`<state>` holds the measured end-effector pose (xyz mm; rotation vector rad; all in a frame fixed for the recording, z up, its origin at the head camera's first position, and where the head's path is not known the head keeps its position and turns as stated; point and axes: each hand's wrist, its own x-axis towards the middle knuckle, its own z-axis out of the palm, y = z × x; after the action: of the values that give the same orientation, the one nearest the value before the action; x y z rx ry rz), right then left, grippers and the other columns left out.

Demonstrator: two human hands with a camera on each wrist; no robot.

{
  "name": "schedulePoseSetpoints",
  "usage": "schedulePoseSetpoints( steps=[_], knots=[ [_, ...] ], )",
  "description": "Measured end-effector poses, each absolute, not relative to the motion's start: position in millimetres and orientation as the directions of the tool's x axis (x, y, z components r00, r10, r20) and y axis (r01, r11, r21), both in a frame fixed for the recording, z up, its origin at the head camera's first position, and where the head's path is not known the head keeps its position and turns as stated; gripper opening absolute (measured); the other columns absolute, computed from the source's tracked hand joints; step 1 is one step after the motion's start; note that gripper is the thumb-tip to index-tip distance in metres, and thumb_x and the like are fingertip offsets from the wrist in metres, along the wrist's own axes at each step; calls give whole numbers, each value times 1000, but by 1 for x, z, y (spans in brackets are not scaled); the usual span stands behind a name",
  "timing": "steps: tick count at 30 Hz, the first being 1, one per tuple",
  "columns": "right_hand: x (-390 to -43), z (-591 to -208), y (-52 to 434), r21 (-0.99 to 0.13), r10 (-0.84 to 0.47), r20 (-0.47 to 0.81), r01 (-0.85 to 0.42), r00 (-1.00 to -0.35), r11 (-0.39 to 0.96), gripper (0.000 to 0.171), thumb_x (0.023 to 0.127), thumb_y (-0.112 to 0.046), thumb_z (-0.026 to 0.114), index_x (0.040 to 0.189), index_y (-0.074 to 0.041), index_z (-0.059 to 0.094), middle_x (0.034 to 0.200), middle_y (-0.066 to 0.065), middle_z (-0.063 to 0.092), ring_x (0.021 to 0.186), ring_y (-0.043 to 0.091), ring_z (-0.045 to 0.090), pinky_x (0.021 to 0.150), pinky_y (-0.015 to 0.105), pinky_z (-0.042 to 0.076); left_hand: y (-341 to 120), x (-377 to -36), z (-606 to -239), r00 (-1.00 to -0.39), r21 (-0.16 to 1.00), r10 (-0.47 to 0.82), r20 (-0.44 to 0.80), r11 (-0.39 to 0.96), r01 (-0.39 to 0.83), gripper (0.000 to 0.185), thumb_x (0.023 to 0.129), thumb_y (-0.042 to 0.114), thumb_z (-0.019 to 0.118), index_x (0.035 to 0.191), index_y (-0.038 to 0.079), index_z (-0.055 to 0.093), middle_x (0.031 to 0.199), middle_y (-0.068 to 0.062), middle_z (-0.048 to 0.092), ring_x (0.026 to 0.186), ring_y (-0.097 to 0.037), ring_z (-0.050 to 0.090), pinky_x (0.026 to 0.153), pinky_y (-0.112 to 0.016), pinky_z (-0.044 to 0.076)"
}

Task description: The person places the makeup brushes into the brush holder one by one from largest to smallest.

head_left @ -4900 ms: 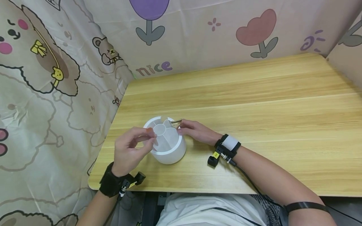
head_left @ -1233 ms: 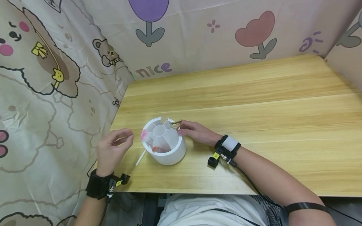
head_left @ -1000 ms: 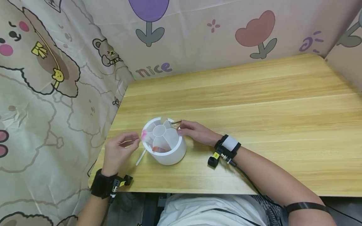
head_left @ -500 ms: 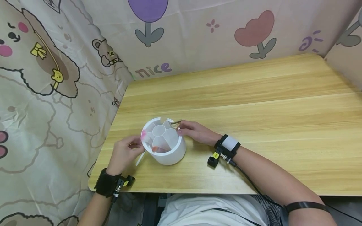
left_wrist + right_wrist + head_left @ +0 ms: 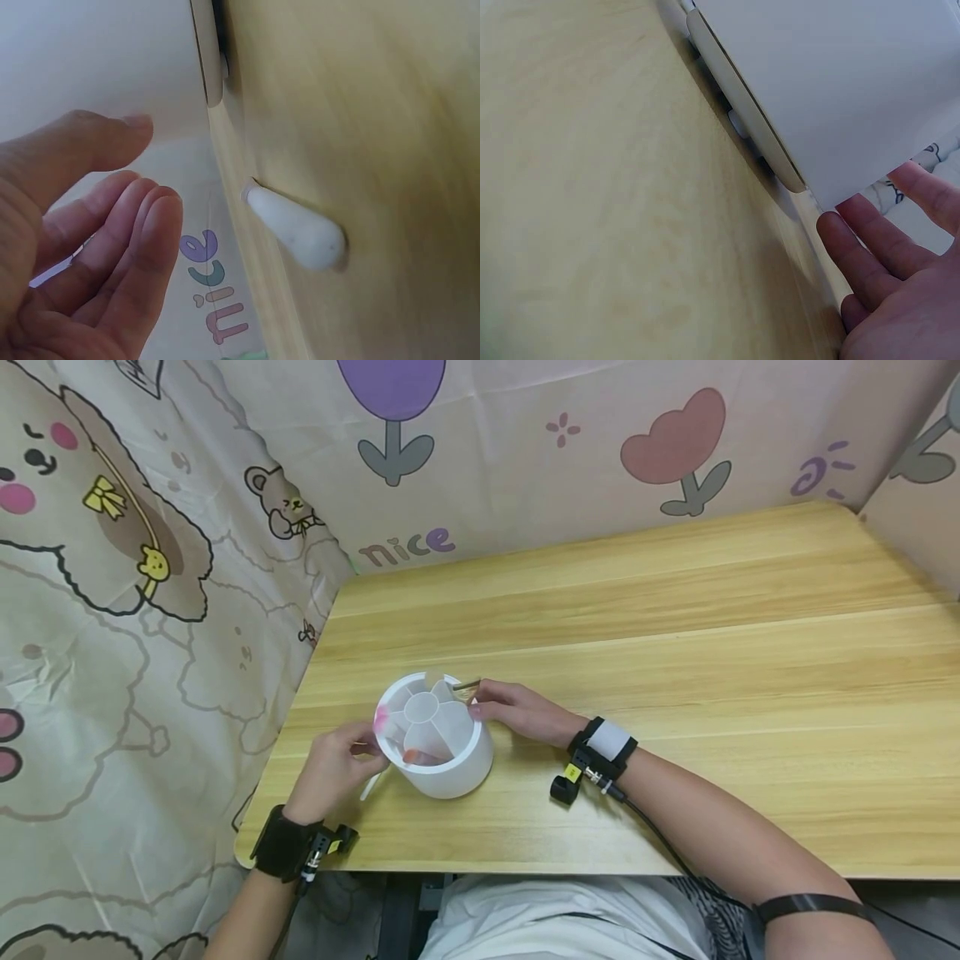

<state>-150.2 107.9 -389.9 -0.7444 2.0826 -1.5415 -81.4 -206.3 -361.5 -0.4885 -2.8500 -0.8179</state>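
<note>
Resting against white divided holder (image 5: 438, 743) near table's (image 5: 675, 635) front left corner: right hand (image 5: 517, 710), fingers straight; left hand (image 5: 333, 768), fingers relaxed, reaching white stick (image 5: 371, 785) just beside.

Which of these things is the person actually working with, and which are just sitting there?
In use:
- round white plastic holder with compartments
- thin white stick on the table, by the left hand
- right hand, steadying the holder's side

Just there:
- light wooden table
- cartoon-printed cloth backdrop
</note>
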Motion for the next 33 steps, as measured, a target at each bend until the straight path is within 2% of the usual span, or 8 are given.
schedulePoseSetpoints(
  steps=[11, 18, 33],
  knots=[
    [-151, -394, 108, -960, -643, -15, -169, -766, 224, 29, 103, -45, 53, 120, -24, 64, 132, 1, 68, 131, 21, 57, 122, 52, 40, -203, -82, -363, -951, 505, 277, 136, 807, 307, 29, 85, 10, 82, 113, 5, 76, 103, -12, 79, 91, -25, 76, 82, -39, 66],
    [-152, -395, 107, -961, -648, -9, -172, -761, 215, 29, 103, -44, 54, 121, -24, 64, 131, 0, 68, 130, 20, 57, 121, 50, 40, -201, -84, -366, -947, 506, 298, 119, 802, 316, 26, 85, 9, 82, 110, 4, 76, 100, -12, 79, 91, -25, 76, 81, -37, 66],
    [-153, -396, 108, -964, -648, -23, -156, -762, 217, 30, 103, -46, 54, 120, -24, 64, 132, 1, 67, 132, 21, 56, 122, 52, 39, -202, -88, -368, -947, 485, 317, 46, 822, 299, 19, 87, 10, 80, 105, 5, 76, 94, -7, 79, 85, -16, 73, 78, -34, 65]
  ],
)
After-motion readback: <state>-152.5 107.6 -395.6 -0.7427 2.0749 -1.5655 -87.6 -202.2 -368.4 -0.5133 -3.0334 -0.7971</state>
